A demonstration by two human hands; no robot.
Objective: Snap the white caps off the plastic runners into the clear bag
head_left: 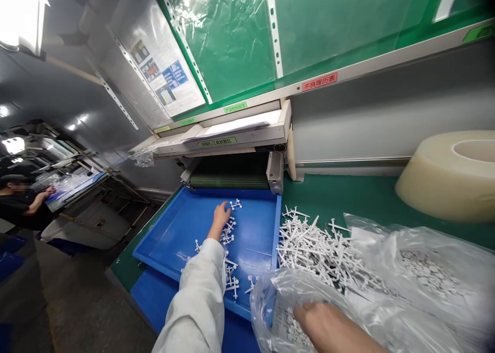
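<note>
My left hand (220, 218) reaches over a blue tray (174, 224). Its fingers look slightly parted beside a small white branched plastic piece (235, 204). More such white pieces (228, 232) lie in a loose row under and beside my left forearm. Over a clear plastic bag (286, 281) at the tray's front right corner is my right hand (319, 319). Motion blurs its fingers, and whether they grip anything does not show. Small white parts (296, 330) fill the bottom of that bag.
A heap of white plastic sprue sticks (317, 250) lies right of the tray. Another clear bag (429, 270) holds small white parts. A large tape roll (448, 178) stands behind. A conveyor end (232, 180) meets the tray's far edge. A person (27, 203) works at far left.
</note>
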